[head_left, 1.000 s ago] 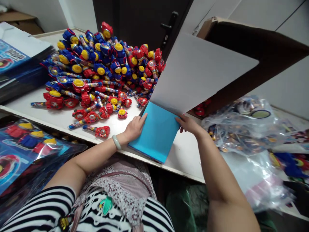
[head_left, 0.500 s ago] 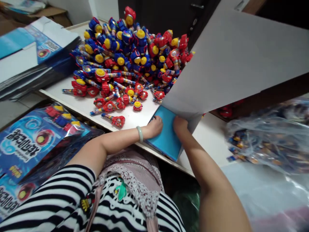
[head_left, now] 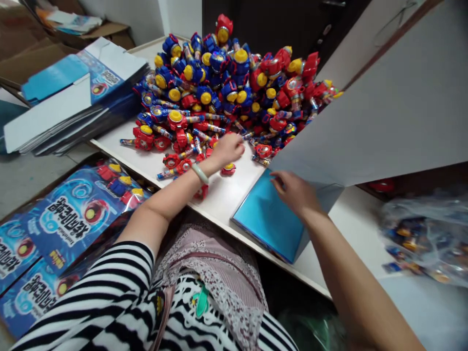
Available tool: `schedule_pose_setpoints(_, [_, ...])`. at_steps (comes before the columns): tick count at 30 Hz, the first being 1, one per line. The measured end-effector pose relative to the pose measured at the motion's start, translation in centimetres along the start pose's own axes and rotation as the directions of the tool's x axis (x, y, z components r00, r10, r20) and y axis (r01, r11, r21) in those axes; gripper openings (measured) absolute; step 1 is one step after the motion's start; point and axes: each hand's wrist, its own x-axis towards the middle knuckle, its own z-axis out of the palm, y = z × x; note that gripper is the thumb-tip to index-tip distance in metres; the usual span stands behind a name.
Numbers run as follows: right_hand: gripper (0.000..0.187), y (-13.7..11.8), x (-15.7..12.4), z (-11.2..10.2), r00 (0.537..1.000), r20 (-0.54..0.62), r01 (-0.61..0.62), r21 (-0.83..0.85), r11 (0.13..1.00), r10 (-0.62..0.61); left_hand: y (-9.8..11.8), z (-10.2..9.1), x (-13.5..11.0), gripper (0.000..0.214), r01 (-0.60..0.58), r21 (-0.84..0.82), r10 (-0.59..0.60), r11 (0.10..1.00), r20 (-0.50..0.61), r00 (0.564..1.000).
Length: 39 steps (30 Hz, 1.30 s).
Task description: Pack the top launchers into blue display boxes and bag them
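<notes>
A big heap of red, blue and yellow plastic toys (head_left: 226, 87) covers the white table (head_left: 226, 195). My left hand (head_left: 226, 148), with a pale bangle on the wrist, reaches into the near edge of the heap, its fingers curled over small toy pieces. A folded card sheet lies in front of me, its blue panel (head_left: 266, 219) flat on the table and its large white flap (head_left: 387, 112) raised. My right hand (head_left: 296, 192) rests on the blue panel at the fold, fingers pressing down.
A stack of flat printed cartons (head_left: 69, 92) lies at the table's left end. Packed blue toy cards in plastic (head_left: 66, 219) fill a bin at lower left. A clear bag of small parts (head_left: 424, 229) sits at the right. A dark door stands behind the table.
My left hand left the blue panel and moved up and left into the toy heap. My right hand stays on the card. The view has swung to the right.
</notes>
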Motion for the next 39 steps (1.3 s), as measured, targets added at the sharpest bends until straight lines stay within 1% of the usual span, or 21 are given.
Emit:
schedule_pose_setpoints(2, [0.027,-2.8,2.3,-0.4,0.982,-0.133,0.154,0.176,0.972,-0.131,-2.7,-0.3,2.0,0.031,0.154,0.164,-0.151,0.974,-0.032,0.988])
schedule_pose_setpoints(4, [0.024,-5.4,5.4,0.2,0.965,-0.187,0.235,0.304,0.923,-0.184,-4.1,0.7,3.1,0.044,0.185,0.276,-0.198,0.943,0.017,0.980])
schedule_pose_setpoints(6, [0.022,-6.8,8.4,1.5,0.966,-0.211,0.224,0.408,0.885,-0.147,-4.6,2.1,3.5,0.050,0.186,0.325,-0.212,0.927,0.047,0.976])
schedule_pose_setpoints(9, [0.025,-6.2,11.4,3.7,0.962,-0.272,0.193,0.610,0.768,-0.026,-4.8,2.7,3.8,0.042,0.234,0.260,-0.251,0.937,0.033,0.967])
schedule_pose_setpoints(11, [0.042,-4.4,12.5,4.9,0.939,-0.335,0.205,0.719,0.664,0.073,-5.2,1.8,4.0,0.031,0.282,0.081,-0.284,0.956,0.007,0.959])
schedule_pose_setpoints(13, [0.069,-2.8,13.0,5.8,0.905,-0.405,0.257,0.763,0.593,0.129,-5.5,0.4,3.9,0.022,0.272,-0.237,-0.272,0.933,0.036,0.962])
schedule_pose_setpoints(14, [0.080,-2.3,13.2,6.1,0.892,-0.435,0.297,0.768,0.567,0.121,-5.5,-0.3,3.7,0.019,0.240,-0.421,-0.225,0.875,0.085,0.971])
schedule_pose_setpoints(16, [0.093,-2.2,13.4,6.1,0.875,-0.482,0.392,0.761,0.516,0.046,-5.1,-1.6,3.1,0.020,0.190,-0.722,-0.041,0.665,0.219,0.975])
schedule_pose_setpoints(18, [0.094,-2.8,13.1,5.5,0.851,-0.525,0.475,0.740,0.476,-0.032,-4.5,-2.5,2.3,0.030,0.210,-0.849,0.160,0.485,0.322,0.933])
schedule_pose_setpoints(19, [0.092,-3.2,12.7,5.0,0.830,-0.556,0.512,0.720,0.470,-0.052,-4.3,-2.9,2.1,0.037,0.223,-0.862,0.216,0.455,0.350,0.911])
schedule_pose_setpoints(20, [0.087,-3.4,12.0,4.4,0.801,-0.596,0.547,0.690,0.473,-0.057,-4.4,-3.2,2.1,0.042,0.221,-0.856,0.235,0.467,0.361,0.902])
schedule_pose_setpoints(21, [0.082,-3.3,10.9,3.8,0.763,-0.645,0.583,0.653,0.483,-0.048,-4.9,-3.6,2.3,0.044,0.197,-0.834,0.217,0.515,0.349,0.912])
schedule_pose_setpoints(23, [0.075,-2.0,8.2,2.5,0.668,-0.745,0.638,0.571,0.516,-0.001,-6.8,-4.1,3.1,0.039,0.120,-0.717,0.108,0.686,0.264,0.958])
schedule_pose_setpoints(25, [0.080,0.6,5.0,1.7,0.574,-0.817,0.646,0.497,0.580,0.061,-9.8,-3.9,4.1,0.028,0.097,-0.486,-0.014,0.869,0.171,0.985])
schedule_pose_setpoints(26, [0.082,2.1,3.5,1.6,0.539,-0.838,0.625,0.466,0.626,0.087,-11.3,-3.6,4.5,0.026,0.120,-0.349,-0.064,0.929,0.168,0.984])
schedule_pose_setpoints(27, [0.082,3.5,2.1,1.7,0.523,-0.846,0.585,0.444,0.679,0.103,-12.7,-3.1,4.7,0.027,0.147,-0.234,-0.106,0.961,0.182,0.978])
schedule_pose_setpoints(29, [0.075,5.9,0.2,2.7,0.553,-0.825,0.472,0.423,0.773,0.114,-14.8,-1.9,4.8,0.032,0.154,-0.117,-0.127,0.981,0.213,0.969])
schedule_pose_setpoints(31, [0.066,7.1,-0.4,4.5,0.616,-0.778,0.363,0.424,0.829,0.128,-15.9,-1.2,4.8,0.035,0.133,-0.120,-0.101,0.984,0.236,0.966])
schedule_pose_setpoints(33, [0.062,7.4,0.0,6.3,0.646,-0.747,0.296,0.434,0.851,0.155,-16.0,-1.3,4.9,0.034,0.148,-0.154,-0.103,0.977,0.268,0.958])
schedule_pose_setpoints(36, [0.059,7.1,1.1,8.0,0.649,-0.738,0.273,0.450,0.850,0.183,-14.4,-2.7,4.8,0.029,0.227,-0.225,-0.155,0.947,0.298,0.942])
schedule_pose_setpoints(39, [0.059,7.1,1.7,7.9,0.726,-0.675,0.286,0.472,0.834,0.133,-10.6,-3.4,4.0,0.034,0.234,-0.446,-0.117,0.864,0.275,0.954])
